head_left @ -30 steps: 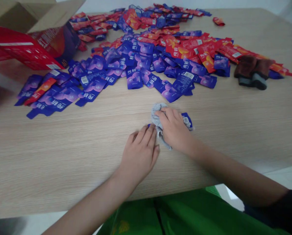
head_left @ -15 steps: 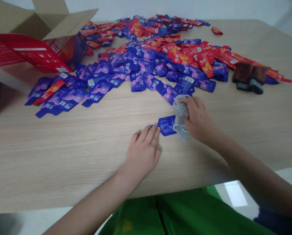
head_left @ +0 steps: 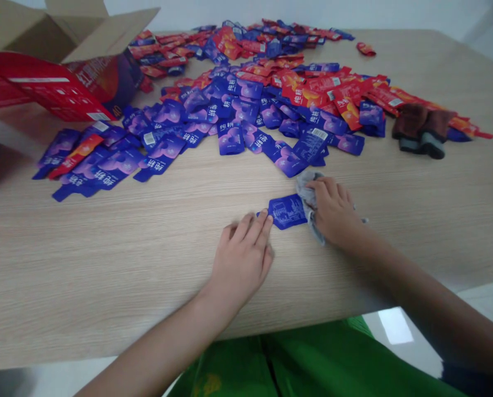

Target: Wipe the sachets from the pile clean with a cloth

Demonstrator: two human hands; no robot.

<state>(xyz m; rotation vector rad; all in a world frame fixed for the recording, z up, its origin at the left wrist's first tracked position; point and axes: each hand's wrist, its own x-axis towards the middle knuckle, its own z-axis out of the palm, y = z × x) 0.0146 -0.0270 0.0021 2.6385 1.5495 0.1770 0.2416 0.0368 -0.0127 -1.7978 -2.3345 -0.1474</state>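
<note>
A blue sachet (head_left: 287,212) lies flat on the table, its side with small white print facing up. My left hand (head_left: 243,251) rests palm down with its fingers stretched out, the fingertips pressing on the narrow left end of the sachet. In my right hand (head_left: 337,212) is a bunched grey cloth (head_left: 311,205), held against the sachet's right end and hiding that end. Just beyond, more blue sachets (head_left: 285,159) with purple fruit prints lie at the near edge of a wide pile.
Red sachets (head_left: 312,88) are mixed into the pile, with another heap (head_left: 266,41) behind. An open cardboard box (head_left: 101,82) stands at the back left. To the right lie brown-and-grey fabric items (head_left: 422,129). The wooden table (head_left: 106,264) ends close to my body.
My right hand has slid the grey cloth slightly right and toward me, uncovering more of the blue sachet. My left hand stays on the sachet's left end.
</note>
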